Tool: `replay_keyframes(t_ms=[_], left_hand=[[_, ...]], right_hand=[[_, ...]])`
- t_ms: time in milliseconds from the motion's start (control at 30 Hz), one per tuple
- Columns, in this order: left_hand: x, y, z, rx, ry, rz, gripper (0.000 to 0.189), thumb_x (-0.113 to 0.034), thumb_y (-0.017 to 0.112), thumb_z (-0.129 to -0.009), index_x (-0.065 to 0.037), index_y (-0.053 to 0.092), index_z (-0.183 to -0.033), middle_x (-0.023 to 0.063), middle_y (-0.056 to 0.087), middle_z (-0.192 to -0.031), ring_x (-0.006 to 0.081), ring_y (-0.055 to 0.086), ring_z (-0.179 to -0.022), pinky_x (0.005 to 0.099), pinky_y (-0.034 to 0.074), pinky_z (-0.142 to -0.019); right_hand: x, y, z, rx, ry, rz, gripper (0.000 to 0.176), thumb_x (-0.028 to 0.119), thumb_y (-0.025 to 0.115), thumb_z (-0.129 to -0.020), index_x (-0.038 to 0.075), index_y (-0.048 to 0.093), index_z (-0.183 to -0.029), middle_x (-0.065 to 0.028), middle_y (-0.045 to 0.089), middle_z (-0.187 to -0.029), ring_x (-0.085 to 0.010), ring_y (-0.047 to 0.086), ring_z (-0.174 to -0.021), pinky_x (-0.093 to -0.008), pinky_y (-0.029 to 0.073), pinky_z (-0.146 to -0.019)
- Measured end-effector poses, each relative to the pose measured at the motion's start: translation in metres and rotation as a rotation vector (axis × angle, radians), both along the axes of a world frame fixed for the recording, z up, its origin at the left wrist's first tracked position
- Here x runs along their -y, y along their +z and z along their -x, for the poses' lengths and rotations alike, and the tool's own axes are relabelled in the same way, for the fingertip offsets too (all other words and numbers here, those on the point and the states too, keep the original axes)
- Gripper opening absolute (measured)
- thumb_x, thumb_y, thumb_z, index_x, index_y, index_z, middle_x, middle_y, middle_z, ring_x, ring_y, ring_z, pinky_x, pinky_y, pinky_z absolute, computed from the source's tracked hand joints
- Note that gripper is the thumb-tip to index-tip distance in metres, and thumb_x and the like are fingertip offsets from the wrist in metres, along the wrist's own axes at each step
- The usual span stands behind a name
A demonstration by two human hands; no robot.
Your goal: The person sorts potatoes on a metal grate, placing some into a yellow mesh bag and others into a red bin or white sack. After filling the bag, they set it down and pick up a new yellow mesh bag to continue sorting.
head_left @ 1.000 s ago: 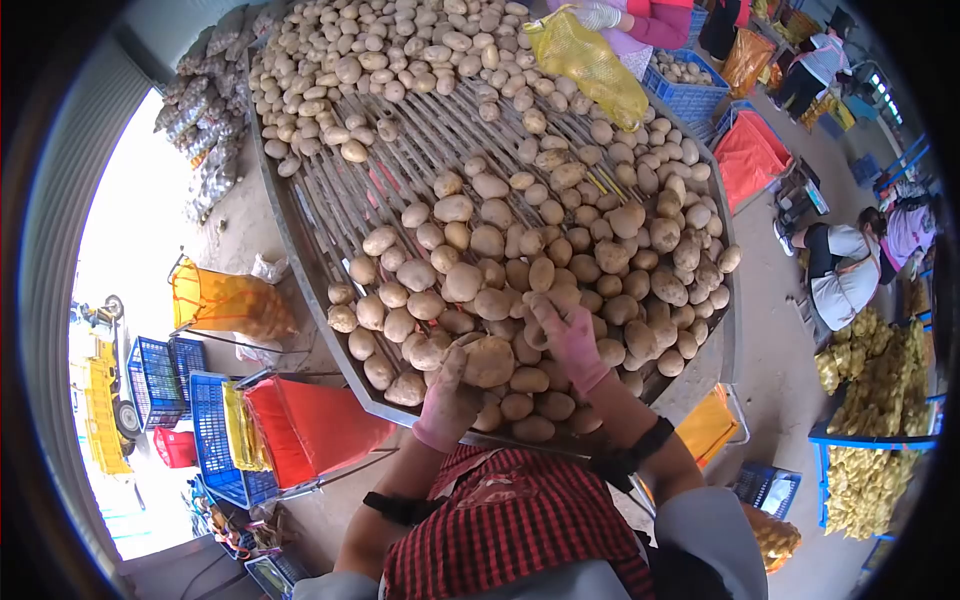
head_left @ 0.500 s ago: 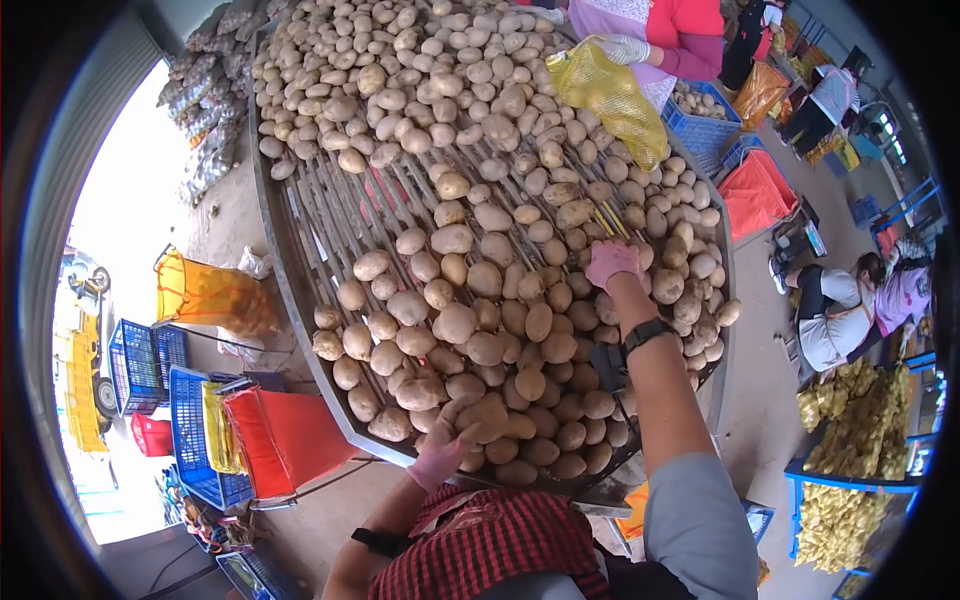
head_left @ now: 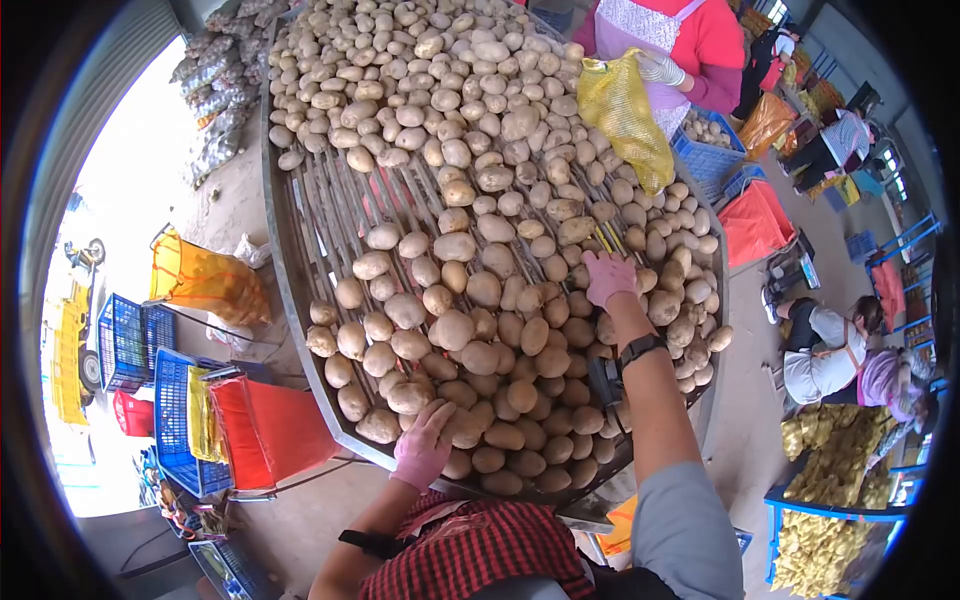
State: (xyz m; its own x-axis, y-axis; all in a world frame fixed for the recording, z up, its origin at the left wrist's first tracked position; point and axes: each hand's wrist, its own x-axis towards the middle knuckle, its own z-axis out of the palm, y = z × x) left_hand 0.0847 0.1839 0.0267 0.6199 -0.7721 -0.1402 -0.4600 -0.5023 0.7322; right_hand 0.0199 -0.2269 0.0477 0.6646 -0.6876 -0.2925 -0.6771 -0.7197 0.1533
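Observation:
A slatted sorting table (head_left: 335, 205) is heaped with brown potatoes (head_left: 455, 328). My left hand (head_left: 424, 446), in a pink glove, lies at the near rim with its fingers stretched over the potatoes. Against its inner side rests a large potato (head_left: 465, 430); the hand does not visibly wrap around it. Further out, my right hand (head_left: 609, 278), also pink-gloved, reaches onto the potatoes right of the middle. Its fingers are apart and touch the pile, with their tips partly hidden among the potatoes. A black wristband (head_left: 640, 348) is on the right wrist.
Across the table a person in red holds a yellow mesh bag (head_left: 632, 115). Left on the floor stand an orange sack (head_left: 205, 280), blue crates (head_left: 185, 425) and a red bag (head_left: 275, 430). Yellow mesh sacks (head_left: 825, 535) are stacked at right, with people crouching behind.
My left hand has let go of the large potato and its fingers now stretch forward. My right hand stays at about the same spot on the pile. The view has shifted slightly.

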Motion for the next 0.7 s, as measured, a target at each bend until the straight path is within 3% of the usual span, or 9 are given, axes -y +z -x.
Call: replay_keyframes(t_ms=[200, 267, 300, 367, 400, 533, 633, 667, 700], left_hand=[[-0.013, 0.022, 0.007, 0.01, 0.027, 0.007, 0.04, -0.026, 0.064, -0.086, -0.014, 0.06, -0.123, 0.0111, 0.059, -0.125, 0.0323, 0.062, -0.105, 0.0398, 0.052, -0.086], [-0.01, 0.034, 0.0, -0.179, 0.093, 0.034, 0.04, -0.025, 0.064, -0.085, -0.01, 0.061, -0.123, 0.0132, 0.062, -0.12, 0.0285, 0.064, -0.103, 0.0367, 0.052, -0.085], [-0.006, 0.037, -0.004, -0.177, 0.092, 0.038, 0.04, -0.025, 0.064, -0.085, -0.01, 0.061, -0.123, 0.0132, 0.062, -0.12, 0.0285, 0.064, -0.103, 0.0367, 0.052, -0.085], [0.002, 0.044, -0.011, -0.258, 0.075, 0.131, 0.041, -0.023, 0.063, -0.086, -0.006, 0.061, -0.123, 0.0151, 0.063, -0.116, 0.0255, 0.065, -0.1, 0.0336, 0.052, -0.085], [0.008, 0.05, -0.014, -0.254, 0.073, 0.132, 0.041, -0.023, 0.063, -0.086, -0.006, 0.061, -0.123, 0.0151, 0.063, -0.116, 0.0255, 0.065, -0.1, 0.0336, 0.052, -0.085], [0.04, 0.079, -0.012, -0.461, -0.038, 0.181, 0.058, -0.011, 0.067, -0.085, -0.001, 0.044, -0.138, 0.0095, 0.062, -0.115, 0.0161, 0.061, -0.1, 0.0289, 0.05, -0.086], [0.062, 0.118, -0.003, -1.145, -0.2, 0.629, 0.077, -0.004, 0.062, -0.09, -0.004, 0.015, -0.15, 0.0126, 0.054, -0.13, 0.0199, 0.058, -0.109, 0.0318, 0.049, -0.094], [0.053, 0.083, 0.001, -1.197, -0.045, 0.685, 0.074, -0.002, 0.06, -0.091, -0.004, 0.016, -0.15, 0.0122, 0.052, -0.133, 0.0219, 0.056, -0.114, 0.0344, 0.047, -0.098], [0.049, 0.053, -0.009, -2.101, -0.212, 0.89, 0.074, -0.001, 0.06, -0.091, -0.004, 0.017, -0.15, 0.0109, 0.051, -0.134, 0.0206, 0.054, -0.117, 0.0336, 0.047, -0.098]], right_hand=[[-0.011, -0.013, 0.018, 0.411, 0.125, 0.068, 0.047, 0.007, 0.066, -0.075, 0.014, 0.048, -0.118, -0.0127, 0.059, -0.114, -0.0302, 0.055, -0.113, -0.0491, 0.041, -0.096], [-0.03, -0.004, 0.025, 1.077, -0.157, -0.316, 0.055, 0.002, 0.07, -0.073, 0.01, 0.046, -0.122, -0.0083, 0.06, -0.11, -0.0206, 0.059, -0.105, -0.0376, 0.047, -0.091], [-0.042, 0.005, 0.029, 1.08, -0.154, -0.312, 0.055, 0.002, 0.07, -0.073, 0.01, 0.046, -0.122, -0.0083, 0.06, -0.11, -0.0206, 0.059, -0.105, -0.0376, 0.047, -0.091], [-0.07, 0.021, 0.037, 1.457, -0.136, -0.986, 0.066, 0.002, 0.076, -0.071, 0.009, 0.042, -0.127, -0.006, 0.055, -0.117, -0.0212, 0.058, -0.108, -0.0347, 0.05, -0.091], [-0.084, 0.026, 0.041, 1.461, -0.134, -0.984, 0.066, 0.002, 0.076, -0.071, 0.009, 0.042, -0.127, -0.006, 0.055, -0.117, -0.0212, 0.058, -0.108, -0.0347, 0.05, -0.091], [-0.152, 0.053, 0.041, 1.459, -0.131, -1.444, 0.064, 0.003, 0.074, -0.075, 0.006, 0.041, -0.129, -0.004, 0.051, -0.121, -0.0152, 0.055, -0.106, -0.0287, 0.049, -0.089], [-0.202, 0.062, 0.047, 1.28, -0.247, -1.732, 0.069, 0.005, 0.071, -0.075, 0.006, 0.04, -0.136, -0.0048, 0.054, -0.121, -0.0148, 0.052, -0.113, -0.0293, 0.045, -0.095], [-0.214, 0.07, 0.042, 1.208, -0.176, -1.702, 0.069, 0.007, 0.07, -0.076, 0.005, 0.039, -0.137, -0.0059, 0.054, -0.122, -0.0164, 0.052, -0.114, -0.0306, 0.045, -0.096], [-0.225, 0.078, 0.035, 1.132, -0.086, -1.682, 0.069, 0.009, 0.069, -0.076, 0.004, 0.038, -0.138, -0.007, 0.053, -0.123, -0.018, 0.052, -0.116, -0.032, 0.045, -0.097]])
